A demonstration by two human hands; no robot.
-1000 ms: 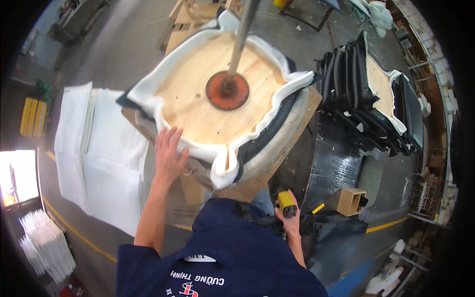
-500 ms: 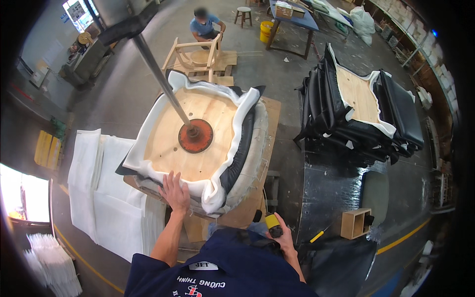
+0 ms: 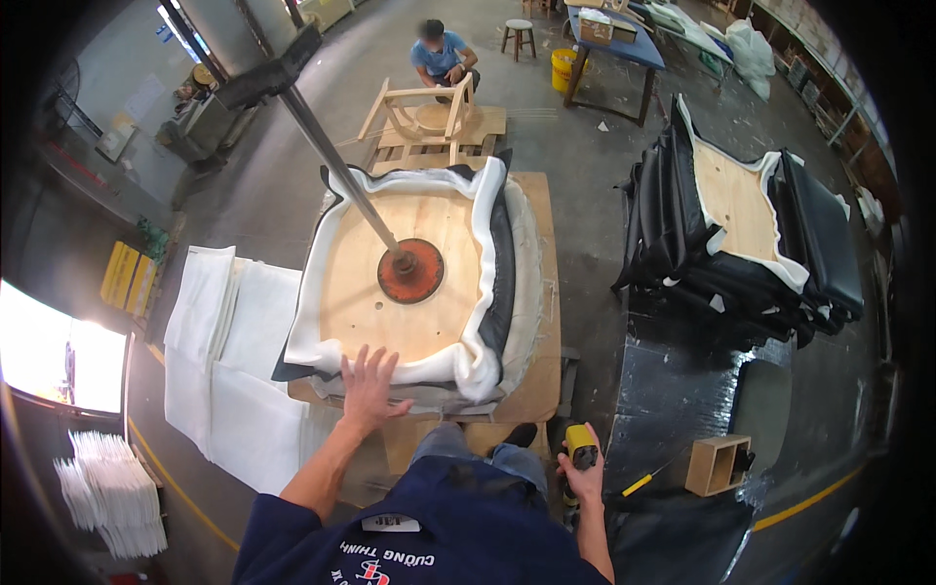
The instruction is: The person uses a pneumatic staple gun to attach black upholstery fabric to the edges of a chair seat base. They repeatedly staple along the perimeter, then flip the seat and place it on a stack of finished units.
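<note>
The seat panel (image 3: 409,283) lies face down on the wooden table (image 3: 541,292) in the middle of the floor, its plywood back up, pinned by a round red press foot (image 3: 410,271) on a slanted steel rod (image 3: 336,161). White foam and black cover are already folded up over the left, far and right edges; along the near edge the foam (image 3: 429,366) sits loose and bulky, so that side looks not yet fastened. The left hand (image 3: 370,382) lies flat, fingers spread, on that near fold, its grip apart. The right hand (image 3: 585,478) hangs by the person's hip, its grip closed round a yellow-and-black stapler-like tool (image 3: 581,444), away from the panel. To the right a stack of finished panels (image 3: 746,229) suggests many are done.
</note>
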